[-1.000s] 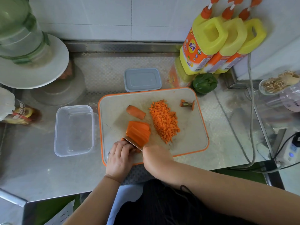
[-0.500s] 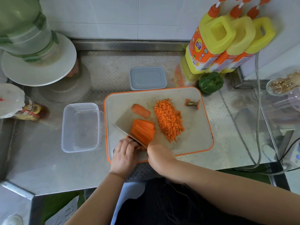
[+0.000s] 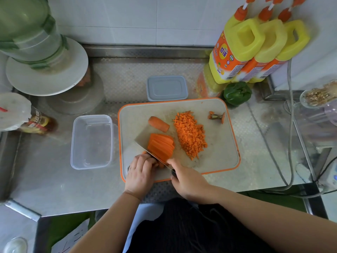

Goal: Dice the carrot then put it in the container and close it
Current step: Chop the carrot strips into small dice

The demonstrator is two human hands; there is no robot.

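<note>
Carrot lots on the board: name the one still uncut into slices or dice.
The whole carrot chunk at the board's upper middle, lying alone. The sliced stack is under the knife; the diced pile lies right.

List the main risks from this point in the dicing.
1. The left hand holds the carrot piece right against the knife, so a slip could likely nick its fingers.
2. The carrot slices lean stacked on the blade and may slide off as it lifts.
3. The diced carrot must cross the cutting board edge to reach the empty container, so bits may spill.
</note>
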